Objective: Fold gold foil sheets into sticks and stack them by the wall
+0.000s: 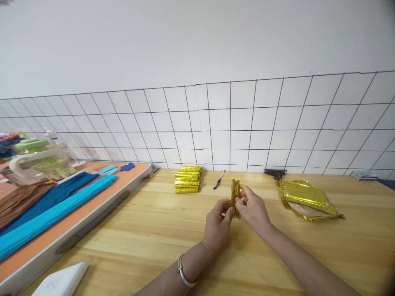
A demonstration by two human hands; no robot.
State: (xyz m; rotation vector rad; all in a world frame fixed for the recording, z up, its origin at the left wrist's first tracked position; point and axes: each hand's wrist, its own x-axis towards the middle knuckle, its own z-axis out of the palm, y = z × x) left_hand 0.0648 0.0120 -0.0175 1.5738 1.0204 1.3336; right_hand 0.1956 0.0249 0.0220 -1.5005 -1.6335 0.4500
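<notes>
A strip of folded gold foil paper (233,193) stands upright between my two hands, above the wooden table. My left hand (218,220) pinches its lower left side, and a bangle circles that wrist. On the strip's right side, the fingers of my right hand (251,207) are closed on it. Farther off to the left lies a row of similar folded gold strips (188,180). To the right rests a loose pile of flat gold foil paper (308,197), with its pale underside partly showing.
A pen (219,180) lies beyond my hands. Near the wall are a black clip-like object (275,172) and a small flat stack (364,176). An orange-topped board (135,169) at left carries coloured cloth (61,218) and a clear jug (40,160). A white box (63,279) is close by.
</notes>
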